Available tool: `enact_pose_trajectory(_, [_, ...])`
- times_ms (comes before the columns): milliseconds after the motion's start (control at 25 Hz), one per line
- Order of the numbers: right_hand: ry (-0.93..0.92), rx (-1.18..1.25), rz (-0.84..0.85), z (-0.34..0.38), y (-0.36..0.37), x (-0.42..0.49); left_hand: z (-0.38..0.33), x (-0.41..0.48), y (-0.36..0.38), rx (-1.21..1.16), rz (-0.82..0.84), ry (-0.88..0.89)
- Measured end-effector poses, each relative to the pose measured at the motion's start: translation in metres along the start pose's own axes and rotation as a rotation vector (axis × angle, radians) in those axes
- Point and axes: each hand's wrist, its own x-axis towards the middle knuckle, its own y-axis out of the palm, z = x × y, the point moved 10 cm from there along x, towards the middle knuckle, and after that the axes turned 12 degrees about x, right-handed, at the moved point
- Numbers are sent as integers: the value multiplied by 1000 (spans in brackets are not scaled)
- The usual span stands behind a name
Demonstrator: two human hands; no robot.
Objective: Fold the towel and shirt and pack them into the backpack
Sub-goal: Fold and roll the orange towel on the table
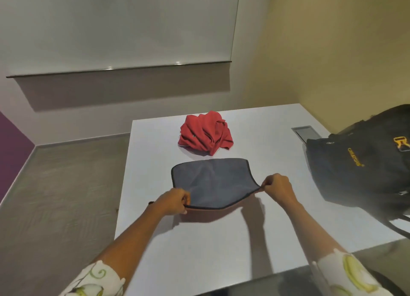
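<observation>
Furthest left, a strip of purple wall [11, 151] is seen, and beside it a grey floor [66, 184] that runs up to the left edge of the white tabletop [199, 247]. On the far wall a pale panel [122, 29] is mounted. A white sleeve with a green leafy print [95, 280] is seen at the near left corner, and from it a bare forearm is stretched out over the tabletop.

The near left corner of the grey towel [210, 180] is pinched by the left hand [175, 201], whose fingers are curled round the dark-piped edge. The towel is spread near the middle of the tabletop. Its far part is laid flat, while its near edge is raised off the surface between the two hands, so that a reddish-brown underside is shown and a shadow is cast beneath it. Just beyond the towel's far edge a red shirt [205, 132] is heaped, crumpled, close to the towel but not clearly touching it.

The towel's near right corner is pinched by the right hand [277, 186], with thumb and fingers closed on the cloth. A second printed sleeve [355, 273] is seen at the near right. Further right, a small rectangular hatch [304, 132] is set into the tabletop, partly hidden by a black backpack [355, 162] with yellow lettering. The backpack is stood at the right edge of the tabletop, well apart from the towel and shirt; whether its zip is open cannot be told.
</observation>
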Motion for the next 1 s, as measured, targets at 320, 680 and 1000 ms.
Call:
enact_pose_trajectory(320, [111, -286, 284, -101, 86, -22, -8, -7, 146, 50, 216, -129])
enact_pose_trajectory(680, [-50, -353, 129, -75, 108, 30, -14, 31, 109, 179, -139, -107])
enact_pose_trajectory(1000, [-218, -257, 34, -37, 145, 110, 13, 127, 58, 104, -569, -96])
